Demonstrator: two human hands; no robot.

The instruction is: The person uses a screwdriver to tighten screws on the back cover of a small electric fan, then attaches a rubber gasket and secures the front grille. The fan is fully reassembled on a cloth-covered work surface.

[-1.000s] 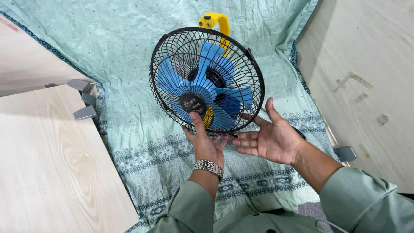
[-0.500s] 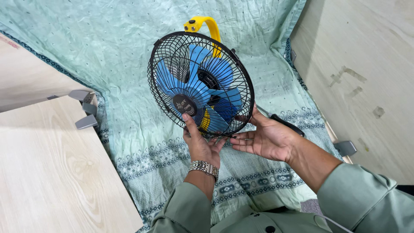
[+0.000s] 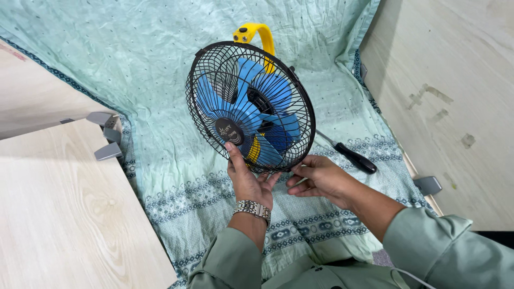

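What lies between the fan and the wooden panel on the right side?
In the head view, between the fan and the wooden panel lies a black-handled screwdriver on the pale green patterned cloth.

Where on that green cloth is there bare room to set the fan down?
Bare cloth lies left of the fan, up to the wooden board. Right is crowded: a screwdriver lies beside the right hand; the left hand holds the fan.
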